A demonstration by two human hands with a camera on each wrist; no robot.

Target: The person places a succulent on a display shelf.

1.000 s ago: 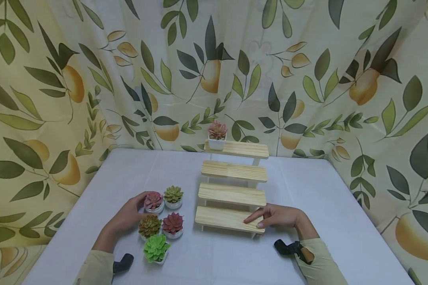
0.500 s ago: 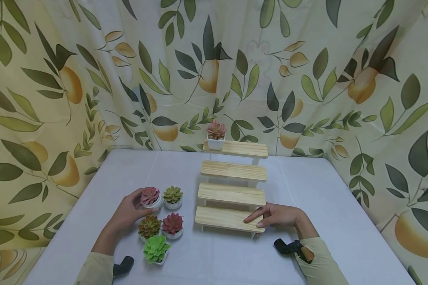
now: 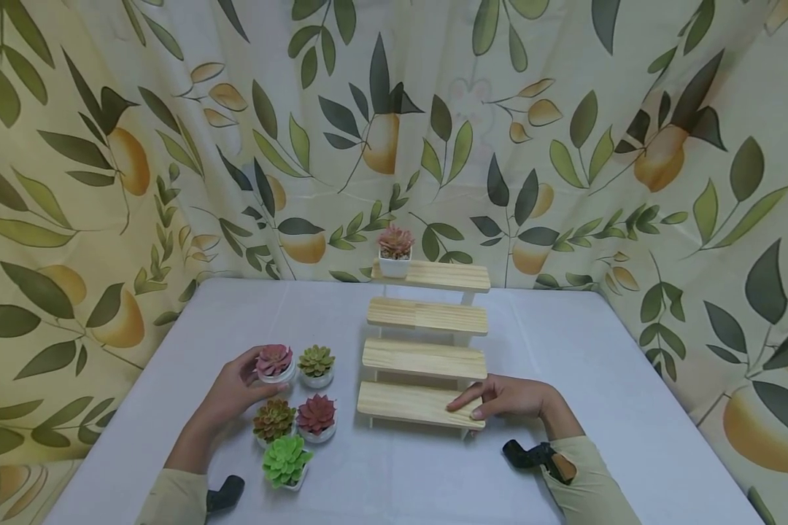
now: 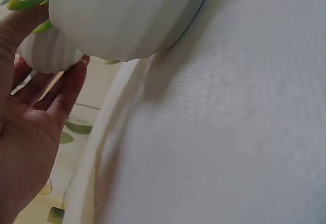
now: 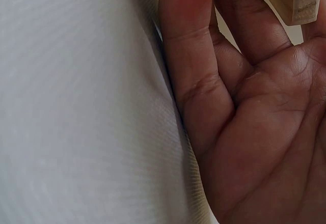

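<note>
Left hand [image 3: 231,388], eight o'clock, grasps pink succulent [image 3: 274,359]; right hand [image 3: 515,397] grips wooden stand [image 3: 400,402], five-o'clock corner (presumably steadying it).

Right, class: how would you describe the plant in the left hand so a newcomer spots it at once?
On the white table, find the wooden stepped stand. Left of it are five potted succulents; look to the back left of that cluster. Yours is the pink one in a white pot, the only one gripped by the left hand.
</note>
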